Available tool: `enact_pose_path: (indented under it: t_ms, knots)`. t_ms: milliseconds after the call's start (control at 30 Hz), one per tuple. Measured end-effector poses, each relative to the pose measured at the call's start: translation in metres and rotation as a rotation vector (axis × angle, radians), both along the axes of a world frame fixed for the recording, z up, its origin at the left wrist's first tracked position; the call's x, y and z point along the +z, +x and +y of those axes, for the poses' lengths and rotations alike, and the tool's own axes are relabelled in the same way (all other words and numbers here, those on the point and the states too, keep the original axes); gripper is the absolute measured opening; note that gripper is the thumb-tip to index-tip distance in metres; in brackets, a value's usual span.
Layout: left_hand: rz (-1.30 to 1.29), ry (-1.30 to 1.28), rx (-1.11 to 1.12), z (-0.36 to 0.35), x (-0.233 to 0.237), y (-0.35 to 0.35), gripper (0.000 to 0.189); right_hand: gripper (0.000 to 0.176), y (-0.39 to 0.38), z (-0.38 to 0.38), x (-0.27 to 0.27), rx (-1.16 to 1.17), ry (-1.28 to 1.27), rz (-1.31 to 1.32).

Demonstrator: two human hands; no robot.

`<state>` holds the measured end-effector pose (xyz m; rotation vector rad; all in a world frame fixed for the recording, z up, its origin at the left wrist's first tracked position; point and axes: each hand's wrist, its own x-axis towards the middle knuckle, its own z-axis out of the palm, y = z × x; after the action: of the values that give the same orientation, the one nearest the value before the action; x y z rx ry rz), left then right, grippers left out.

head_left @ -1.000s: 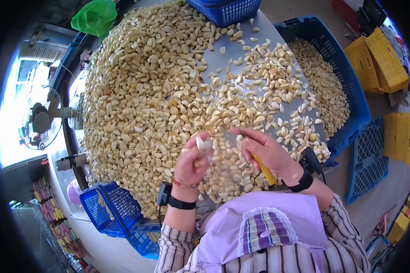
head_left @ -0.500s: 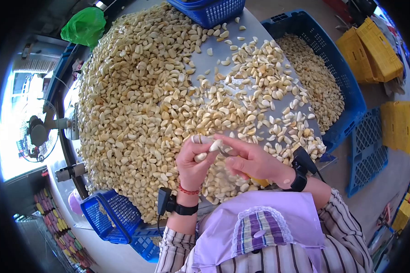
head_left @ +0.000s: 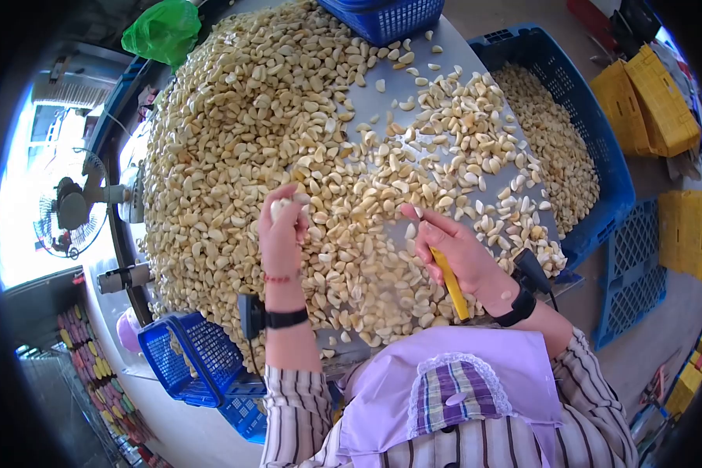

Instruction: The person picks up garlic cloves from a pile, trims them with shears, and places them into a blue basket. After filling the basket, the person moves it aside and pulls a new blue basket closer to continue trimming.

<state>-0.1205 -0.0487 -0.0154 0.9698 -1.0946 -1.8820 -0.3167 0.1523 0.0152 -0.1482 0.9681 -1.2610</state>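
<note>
Grey metal surface (head_left: 360, 105) fills the middle of a cluttered workroom, its left and centre buried under a heap of pale cloves (head_left: 218, 156) that thins to scattered pieces toward the right. A person in a lilac apron (head_left: 378, 394) and striped sleeves is at the near edge. Just beside the right edge, a large blue crate (head_left: 589, 113) holds more of the same cloves; yellow crates (head_left: 663, 101) lie past it, and a blue grate (head_left: 636, 265) is nearer. At left, a fan (head_left: 72, 207) is set against bright light. One blue basket (head_left: 157, 351) sits by the near left corner, a second blue basket (head_left: 394, 27) at the far edge, and a green plastic bag (head_left: 162, 33) by the heap's far left side. The right grip (head_left: 460, 253) is wrapped around a yellow-handled tool (head_left: 448, 285), whose handle slants down toward the apron; its tip is too small to make out. Well apart from it, the left grip (head_left: 283, 226) is raised over the heap, fingers bent and closed on a pale clove (head_left: 278, 207) between thumb and fingertips; how many it holds in all cannot be told. Loose cloves lie beneath and between both grips.
</note>
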Motion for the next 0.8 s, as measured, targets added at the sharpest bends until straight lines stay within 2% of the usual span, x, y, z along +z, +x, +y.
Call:
enact_pose_path:
  t_ms: [67, 100, 167, 200, 233, 300, 333, 367, 433, 533, 600, 767, 800]
  knots:
    - [-0.958, -0.584, -0.058, -0.022, -0.017, -0.013, 0.029, 0.042, 0.005, -0.001, -0.003, 0.013, -0.015, 0.041]
    - [-0.957, -0.589, -0.055, -0.024, -0.016, -0.017, 0.029, 0.042, 0.006, -0.001, -0.004, 0.021, -0.024, 0.081]
    - [-1.412, -0.845, -0.212, -0.023, -0.014, -0.028, 0.028, 0.043, 0.006, 0.001, -0.005, 0.032, -0.043, 0.099]
    - [-1.364, -0.735, -0.307, -0.021, -0.003, -0.034, 0.02, 0.044, 0.005, 0.003, -0.006, 0.043, -0.054, 0.113]
    - [-1.362, -0.74, -0.315, -0.02, -0.001, -0.035, 0.02, 0.044, 0.004, 0.004, -0.005, 0.034, -0.052, 0.112]
    - [-0.637, -0.005, -0.22, -0.015, 0.002, -0.03, 0.015, 0.045, 0.002, 0.005, -0.001, 0.029, -0.022, 0.138]
    - [-0.449, 0.127, -0.229, -0.01, 0.007, -0.026, 0.013, 0.045, 0.002, 0.007, -0.001, 0.018, -0.014, 0.133]
    - [-0.453, 0.133, -0.238, 0.0, 0.01, -0.025, 0.013, 0.048, 0.003, 0.007, 0.0, 0.024, -0.051, 0.189]
    - [-0.146, 0.345, -0.17, 0.023, 0.017, -0.028, 0.011, 0.05, 0.005, 0.005, 0.006, 0.029, -0.082, 0.244]
    - [-0.058, 0.364, -0.219, 0.056, 0.027, -0.032, 0.013, 0.062, 0.008, 0.002, 0.013, 0.121, -0.194, 0.4]
    - [0.067, 0.319, -0.298, 0.072, 0.027, -0.031, 0.014, 0.062, 0.008, -0.001, 0.021, 0.155, -0.206, 0.434]
    - [0.039, 0.339, -0.251, 0.098, 0.03, -0.042, 0.013, 0.056, 0.011, -0.003, 0.015, 0.16, -0.256, 0.441]
    - [0.109, 0.337, -0.261, 0.099, 0.026, -0.04, 0.013, 0.053, 0.008, -0.002, 0.015, 0.184, -0.252, 0.468]
